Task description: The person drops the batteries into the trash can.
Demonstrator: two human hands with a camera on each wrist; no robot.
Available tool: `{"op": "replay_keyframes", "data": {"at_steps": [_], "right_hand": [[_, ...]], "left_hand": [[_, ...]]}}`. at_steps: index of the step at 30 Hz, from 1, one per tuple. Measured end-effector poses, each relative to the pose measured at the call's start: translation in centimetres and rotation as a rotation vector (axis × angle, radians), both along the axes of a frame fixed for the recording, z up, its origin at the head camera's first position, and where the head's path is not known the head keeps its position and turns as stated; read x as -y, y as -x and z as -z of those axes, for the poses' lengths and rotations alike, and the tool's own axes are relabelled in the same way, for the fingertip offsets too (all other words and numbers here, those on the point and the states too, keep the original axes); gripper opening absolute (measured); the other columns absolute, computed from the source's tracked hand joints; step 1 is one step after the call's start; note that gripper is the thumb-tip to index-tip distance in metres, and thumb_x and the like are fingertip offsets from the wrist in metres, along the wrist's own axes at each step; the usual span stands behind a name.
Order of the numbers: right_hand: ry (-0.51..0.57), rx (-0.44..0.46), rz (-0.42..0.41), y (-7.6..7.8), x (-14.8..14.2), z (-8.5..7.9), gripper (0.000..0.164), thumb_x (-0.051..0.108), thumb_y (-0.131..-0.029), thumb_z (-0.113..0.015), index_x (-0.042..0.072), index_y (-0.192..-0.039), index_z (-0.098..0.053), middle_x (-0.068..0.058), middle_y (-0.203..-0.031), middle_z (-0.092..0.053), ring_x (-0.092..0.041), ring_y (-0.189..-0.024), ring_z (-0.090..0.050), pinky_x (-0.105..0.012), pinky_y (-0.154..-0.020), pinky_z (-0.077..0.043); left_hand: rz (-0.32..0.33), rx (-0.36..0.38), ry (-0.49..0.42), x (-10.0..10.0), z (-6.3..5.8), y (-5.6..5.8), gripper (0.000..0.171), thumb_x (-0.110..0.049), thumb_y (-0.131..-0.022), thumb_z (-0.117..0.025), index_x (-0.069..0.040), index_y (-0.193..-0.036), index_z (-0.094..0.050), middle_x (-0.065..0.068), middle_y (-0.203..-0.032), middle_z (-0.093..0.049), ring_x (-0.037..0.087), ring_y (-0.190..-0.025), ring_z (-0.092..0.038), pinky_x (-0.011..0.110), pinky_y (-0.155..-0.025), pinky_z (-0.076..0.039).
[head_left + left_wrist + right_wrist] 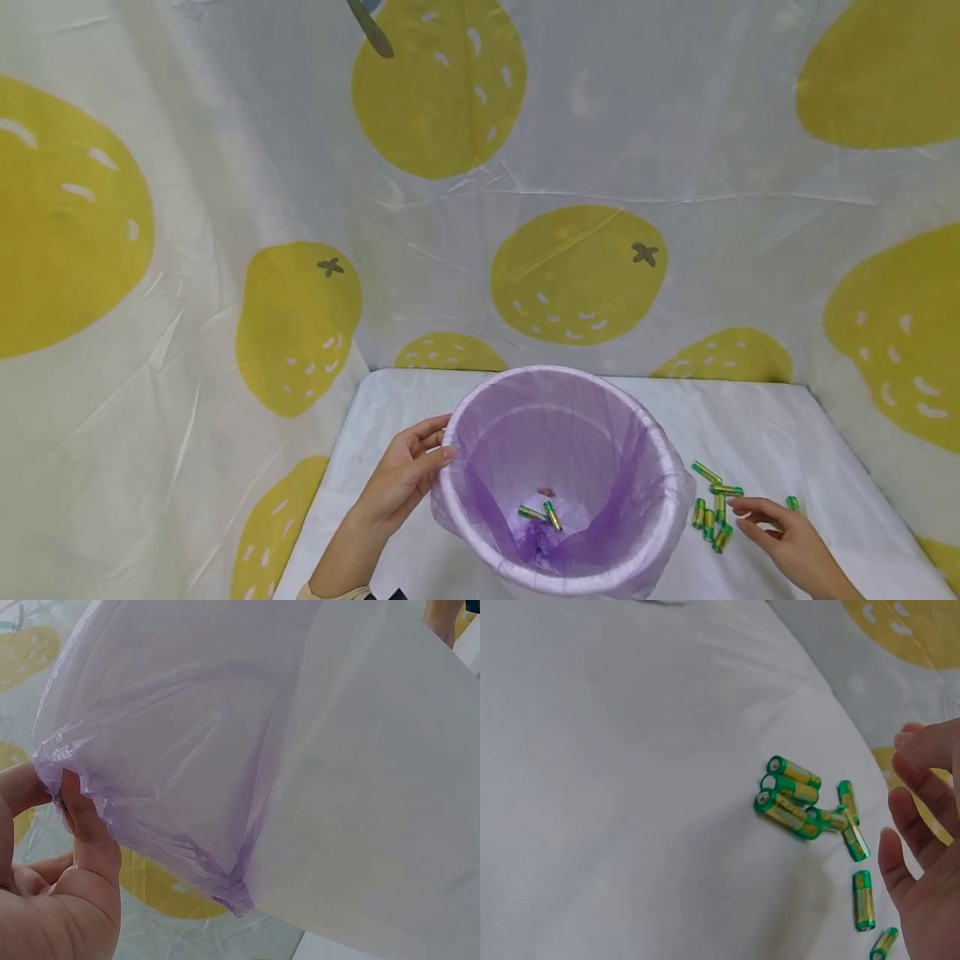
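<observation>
My left hand [405, 475] grips the rim of a white bin [375, 780] on its left side, thumb over the edge. A thin purple bag [480, 492] lines the bin and folds over the rim; in the left wrist view the fingers pinch this bag [165, 787] at the edge. Two green and yellow batteries [553, 516] lie at the bottom inside. On the right, my right hand [787, 542] hovers beside a loose group of several batteries [708, 525]. Its fingers [911, 817] are slightly bent, with nothing visible between them.
A white-covered table [750, 417] bears the bin and batteries. One battery [793, 503] lies apart, beyond the right hand. Cloth walls [420, 275] with yellow fruit prints stand behind and at both sides. A small reddish spot [546, 492] shows inside the bin.
</observation>
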State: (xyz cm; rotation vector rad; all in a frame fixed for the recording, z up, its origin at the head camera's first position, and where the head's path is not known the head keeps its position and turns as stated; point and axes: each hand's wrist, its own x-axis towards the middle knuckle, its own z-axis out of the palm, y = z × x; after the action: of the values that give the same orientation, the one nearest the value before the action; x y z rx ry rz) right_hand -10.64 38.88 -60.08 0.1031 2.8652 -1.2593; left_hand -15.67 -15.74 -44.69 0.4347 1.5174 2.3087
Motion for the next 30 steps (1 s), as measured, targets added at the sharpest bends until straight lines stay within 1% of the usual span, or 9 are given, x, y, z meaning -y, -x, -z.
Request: {"op": "replay_keyframes", "data": {"at_steps": [5, 7, 11, 14, 18, 23, 26, 28, 30], "right_hand": [[-0.035, 0.067, 0.004, -0.4, -0.6, 1.8, 0.031, 0.016, -0.098, -0.073, -0.004, -0.122, -0.07, -0.014, -0.114, -0.071, -0.001, -0.085, -0.058, -0.027, -0.07, -0.054], [-0.044, 0.107, 0.005, -0.4, -0.8, 2.6, 0.033, 0.02, -0.098, -0.073, -0.002, -0.122, -0.071, -0.015, -0.117, -0.07, -0.007, -0.09, -0.06, -0.03, -0.072, -0.054], [-0.055, 0.191, -0.011, -0.3, -0.9, 4.1, 0.031, 0.024, -0.099, -0.07, 0.005, -0.123, -0.071, -0.019, -0.125, -0.065, -0.029, -0.104, -0.063, -0.039, -0.075, -0.056], [-0.078, 0.196, -0.026, -0.3, -0.9, 4.7, 0.028, 0.022, -0.098, -0.071, 0.008, -0.122, -0.072, -0.018, -0.126, -0.064, -0.036, -0.109, -0.063, -0.039, -0.075, -0.055], [-0.154, 0.092, -0.052, -0.3, -0.8, 5.1, 0.024, 0.016, -0.093, -0.076, 0.012, -0.117, -0.075, -0.01, -0.12, -0.066, -0.021, -0.105, -0.062, -0.03, -0.074, -0.053], [-0.226, -0.15, -0.096, -0.2, -0.7, 5.5, 0.03, 0.004, -0.081, -0.084, 0.016, -0.107, -0.076, -0.003, -0.111, -0.066, -0.004, -0.098, -0.059, -0.019, -0.074, -0.05], [-0.261, -0.222, -0.122, 0.0, -0.8, 5.9, 0.032, 0.003, -0.077, -0.087, 0.02, -0.102, -0.077, -0.003, -0.111, -0.066, -0.004, -0.099, -0.059, -0.013, -0.076, -0.045], [-0.308, -0.227, -0.146, 0.1, -1.0, 6.0, 0.03, 0.006, -0.076, -0.088, 0.022, -0.099, -0.077, -0.001, -0.11, -0.066, -0.01, -0.1, -0.06, -0.018, -0.078, -0.047], [-0.341, -0.195, -0.176, 0.3, -1.3, 5.9, 0.027, 0.01, -0.077, -0.088, 0.022, -0.097, -0.076, 0.0, -0.107, -0.067, -0.018, -0.099, -0.062, -0.03, -0.082, -0.051]], "left_hand": [[0.006, 0.005, 0.007, -0.2, 0.0, 0.2, 0.057, 0.005, -0.097, -0.063, 0.018, -0.146, -0.037, 0.012, -0.111, -0.062, 0.017, -0.09, -0.067, 0.027, -0.076, -0.06], [0.007, 0.008, 0.008, -0.2, 0.1, 0.2, 0.056, 0.006, -0.097, -0.062, 0.018, -0.145, -0.037, 0.012, -0.11, -0.062, 0.017, -0.089, -0.067, 0.027, -0.076, -0.06], [-0.001, 0.012, 0.01, -0.1, 0.1, 0.1, 0.056, 0.007, -0.096, -0.062, 0.018, -0.145, -0.037, 0.012, -0.111, -0.062, 0.017, -0.09, -0.067, 0.028, -0.076, -0.06], [-0.006, 0.014, 0.013, 0.0, 0.0, 0.1, 0.057, 0.006, -0.096, -0.063, 0.018, -0.146, -0.037, 0.014, -0.114, -0.062, 0.018, -0.091, -0.067, 0.028, -0.077, -0.06], [-0.009, 0.016, 0.017, 0.0, -0.2, 0.0, 0.058, 0.005, -0.097, -0.063, 0.018, -0.147, -0.035, 0.016, -0.116, -0.061, 0.018, -0.092, -0.067, 0.028, -0.078, -0.06], [-0.016, 0.019, 0.016, 0.0, -0.3, 0.0, 0.058, 0.006, -0.097, -0.061, 0.018, -0.147, -0.035, 0.017, -0.118, -0.061, 0.018, -0.094, -0.067, 0.028, -0.078, -0.06], [-0.018, 0.022, 0.016, 0.0, -0.3, -0.1, 0.058, 0.005, -0.097, -0.061, 0.018, -0.147, -0.035, 0.016, -0.117, -0.061, 0.018, -0.094, -0.067, 0.027, -0.078, -0.06], [-0.016, 0.023, 0.017, 0.0, -0.3, -0.1, 0.058, 0.005, -0.097, -0.062, 0.018, -0.147, -0.035, 0.015, -0.116, -0.061, 0.017, -0.093, -0.067, 0.027, -0.078, -0.06], [-0.012, 0.023, 0.017, 0.0, -0.3, -0.1, 0.058, 0.005, -0.097, -0.062, 0.019, -0.146, -0.035, 0.015, -0.115, -0.061, 0.017, -0.093, -0.067, 0.027, -0.078, -0.06]]}}
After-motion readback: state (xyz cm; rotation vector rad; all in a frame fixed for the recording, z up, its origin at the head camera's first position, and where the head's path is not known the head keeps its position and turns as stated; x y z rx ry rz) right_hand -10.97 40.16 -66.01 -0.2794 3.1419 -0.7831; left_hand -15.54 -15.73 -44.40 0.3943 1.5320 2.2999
